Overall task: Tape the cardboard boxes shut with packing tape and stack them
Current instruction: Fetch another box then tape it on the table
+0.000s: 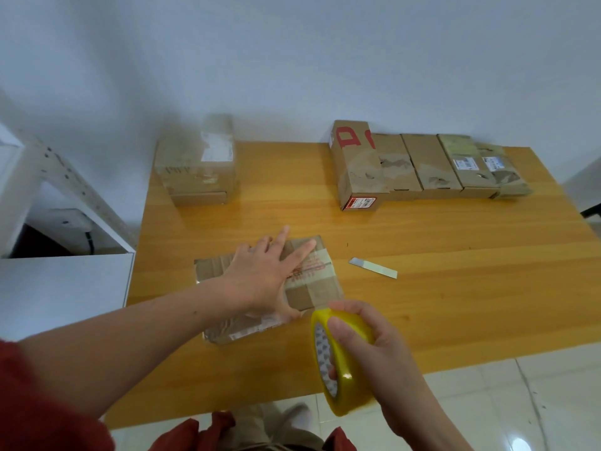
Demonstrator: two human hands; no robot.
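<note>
On an orange wooden table [422, 304] by a pale wall, a box was being taped.

Nearest, the right hand [374, 346] curled round a yellow roll of packing tape [341, 362], just beside the flat brown cardboard box [312, 288]. The left hand [263, 275] pressed it, fingers spread. Best to keep the tape taut over the seam. A small silvery blade [374, 268] lay close; the far row of brown boxes [422, 164] and the blurred box stack [198, 167] blocked nothing.
</note>
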